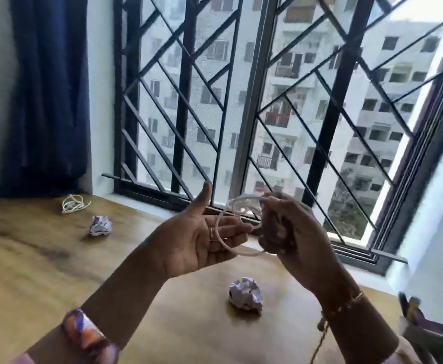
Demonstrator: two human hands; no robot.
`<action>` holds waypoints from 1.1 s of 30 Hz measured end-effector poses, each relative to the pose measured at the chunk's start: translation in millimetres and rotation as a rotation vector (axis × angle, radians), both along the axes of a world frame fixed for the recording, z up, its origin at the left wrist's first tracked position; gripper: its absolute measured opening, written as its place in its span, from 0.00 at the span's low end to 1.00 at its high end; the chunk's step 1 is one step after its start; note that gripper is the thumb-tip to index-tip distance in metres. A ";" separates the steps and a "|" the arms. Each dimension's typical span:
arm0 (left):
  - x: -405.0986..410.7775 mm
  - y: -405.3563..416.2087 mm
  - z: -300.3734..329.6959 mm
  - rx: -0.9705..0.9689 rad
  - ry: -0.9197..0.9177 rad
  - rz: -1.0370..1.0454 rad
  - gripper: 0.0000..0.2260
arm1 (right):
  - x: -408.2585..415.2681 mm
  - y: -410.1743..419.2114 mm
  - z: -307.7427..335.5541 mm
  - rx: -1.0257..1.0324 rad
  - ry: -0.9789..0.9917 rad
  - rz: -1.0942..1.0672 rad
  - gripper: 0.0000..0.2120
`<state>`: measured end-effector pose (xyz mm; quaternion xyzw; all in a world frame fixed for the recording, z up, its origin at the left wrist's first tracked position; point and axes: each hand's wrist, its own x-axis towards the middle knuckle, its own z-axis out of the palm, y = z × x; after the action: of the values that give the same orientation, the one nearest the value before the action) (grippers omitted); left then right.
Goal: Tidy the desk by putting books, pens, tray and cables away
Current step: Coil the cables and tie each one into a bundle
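1. We see the left hand (199, 240) raised above the bench (31, 258), palm up, fingers straight and the thumb pointing upward; a thin ring sits on one finger.
2. A smooth, pale white cable (237, 227) loops in round coils over the left hand's fingers.
3. The right hand (291, 232) has its fingers curled round the other side of those coils and pinches the cable near its top, so the cable hangs in the air between both hands, above the bench.
4. The bench is brown wood with a streaky grain and a soft sheen.
5. A second cable (74, 203), cream and tangled into a loose knot, lies at the far left of the bench near the dark blue curtain (47, 88).
6. Two crumpled paper balls rest on the wood: one (100, 225) near the tangled cable, one (246, 294) below the hands.
7. A black metal grille (186, 88) of slanted bars covers the window.
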<state>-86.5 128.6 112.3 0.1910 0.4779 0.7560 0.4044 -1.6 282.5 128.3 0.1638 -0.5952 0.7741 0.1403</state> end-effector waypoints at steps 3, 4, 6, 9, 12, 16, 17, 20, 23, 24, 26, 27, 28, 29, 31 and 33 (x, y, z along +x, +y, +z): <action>3.6 5.8 1.9 0.000 -0.049 0.185 0.25 | 0.4 7.4 -5.6 0.285 0.019 -0.003 0.13; 4.5 5.5 3.6 0.016 -0.041 0.260 0.19 | 0.0 9.5 -7.0 0.381 0.042 -0.009 0.14; 6.3 5.3 6.9 0.066 -0.003 0.360 0.11 | -2.6 14.9 -8.5 0.508 0.095 0.008 0.13; 8.7 6.7 9.4 0.120 0.052 0.472 0.06 | -11.8 19.8 -13.4 0.534 0.089 -0.045 0.13; 6.7 7.2 2.9 0.024 0.125 0.637 0.04 | -23.8 6.3 -33.4 0.749 -0.042 -0.034 0.16; 1.0 -12.0 -41.6 -0.496 0.436 0.626 0.07 | -24.7 -18.1 -96.1 1.601 -0.371 0.187 0.30; 0.8 -20.3 -57.0 -0.630 0.486 0.496 0.07 | -22.0 -23.2 -112.1 1.731 -0.426 0.274 0.32; 5.6 -41.2 -94.1 -0.946 0.535 -0.035 0.05 | -17.6 -33.6 -138.4 1.879 -0.503 0.335 0.27; 6.4 -47.3 -114.6 -1.117 0.596 -0.405 0.10 | -25.2 -38.9 -149.9 1.715 -0.614 0.299 0.12; 5.1 -46.7 -116.3 -1.137 0.619 -0.456 0.11 | -28.1 -38.3 -152.8 1.612 -0.669 0.265 0.09; -0.5 -44.9 -119.0 -1.133 0.662 -0.499 0.15 | -31.1 -37.0 -155.8 1.370 -0.777 0.172 0.06; -4.3 -43.9 -120.7 -1.122 0.676 -0.507 0.15 | -31.1 -36.1 -154.5 1.249 -0.810 0.105 0.06; -7.7 -43.3 -123.3 -1.109 0.688 -0.511 0.16 | -30.0 -35.8 -152.1 1.140 -0.821 0.037 0.05; -10.4 -43.5 -126.2 -1.096 0.699 -0.510 0.15 | -29.7 -36.5 -149.2 1.037 -0.810 -0.028 0.04; -15.9 -44.9 -133.4 -1.041 0.712 -0.501 0.15 | -28.4 -41.0 -143.4 0.851 -0.764 -0.159 0.02; -21.5 -46.3 -141.9 -0.943 0.658 -0.441 0.13 | -27.8 -48.0 -140.4 0.696 -0.717 -0.249 0.03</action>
<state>-108.0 82.2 -29.6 0.3093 0.8099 0.2633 0.4233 -29.4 234.5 -12.1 -0.1473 -0.8432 0.5151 -0.0443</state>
